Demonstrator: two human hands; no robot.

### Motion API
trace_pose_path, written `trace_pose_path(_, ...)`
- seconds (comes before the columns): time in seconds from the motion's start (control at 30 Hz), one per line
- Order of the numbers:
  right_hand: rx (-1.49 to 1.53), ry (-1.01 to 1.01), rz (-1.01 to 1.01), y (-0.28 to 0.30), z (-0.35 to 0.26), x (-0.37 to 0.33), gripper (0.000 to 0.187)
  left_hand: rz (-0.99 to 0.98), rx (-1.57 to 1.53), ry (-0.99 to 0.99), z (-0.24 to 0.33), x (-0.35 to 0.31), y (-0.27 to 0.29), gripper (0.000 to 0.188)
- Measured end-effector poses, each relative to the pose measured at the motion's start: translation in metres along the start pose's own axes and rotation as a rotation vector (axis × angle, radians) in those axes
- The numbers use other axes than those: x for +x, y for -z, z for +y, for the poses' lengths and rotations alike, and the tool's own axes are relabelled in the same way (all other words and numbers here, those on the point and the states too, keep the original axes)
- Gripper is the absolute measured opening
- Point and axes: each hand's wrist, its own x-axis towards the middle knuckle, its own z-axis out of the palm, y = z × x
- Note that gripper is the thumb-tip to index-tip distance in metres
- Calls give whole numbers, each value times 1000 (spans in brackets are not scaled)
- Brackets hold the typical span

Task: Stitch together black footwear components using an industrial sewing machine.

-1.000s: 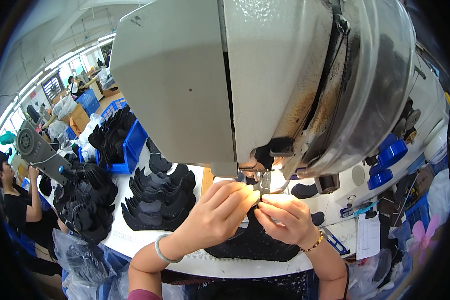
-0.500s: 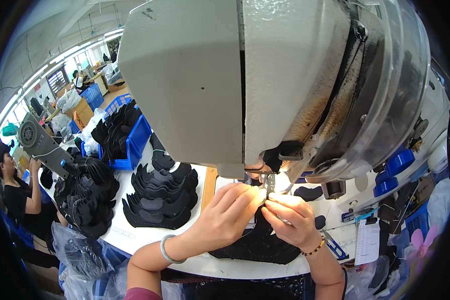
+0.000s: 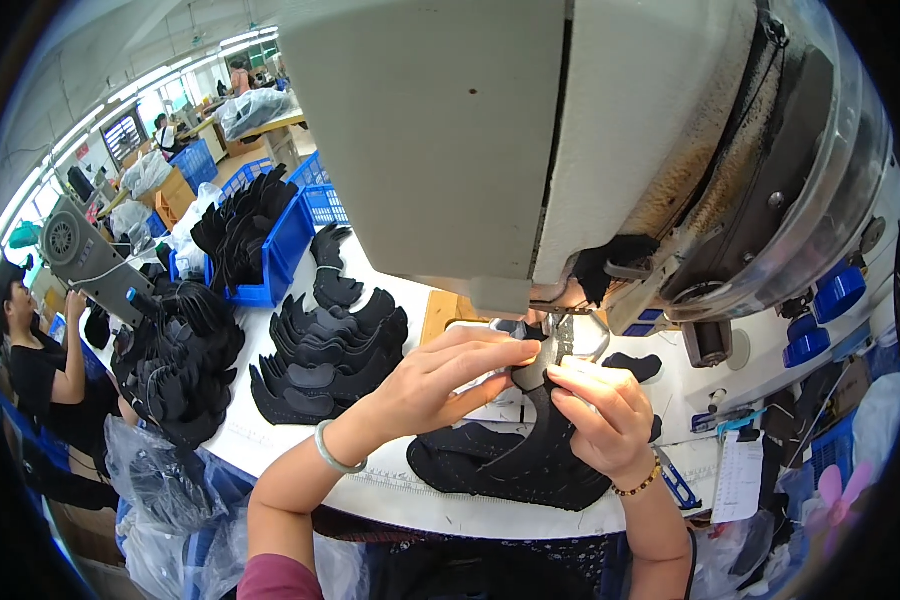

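A white worktable (image 3: 300, 455) carried the work. Near its left edge lay a heap of black shoe-upper pieces (image 3: 185, 360), with neater stacks of the same pieces (image 3: 335, 345) just beside it toward the middle. A blue bin (image 3: 280, 250) stood at the far edge. At the near edge lay a black stitched upper (image 3: 510, 460).

We cannot see the needle behind the sewing machine (image 3: 570, 150), whose top is cut off, and our right hand (image 3: 595, 415) covers part of the black fabric piece (image 3: 510, 460).
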Motion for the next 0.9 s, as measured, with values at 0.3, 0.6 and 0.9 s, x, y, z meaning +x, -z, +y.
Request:
trace_pose_path(0.3, 34, 55, -54, 6, 4, 10, 20, -4, 184, -127, -5, 5, 3, 22)
trace_pose_path(0.6, -87, 173, -94, 8, 4, 9, 25, -6, 256, -214, -4, 6, 3, 27)
trace_pose_path(0.9, -51, 71, -96, 7, -5, 3, 25, 36, 205, -238, -10, 2, -1, 27)
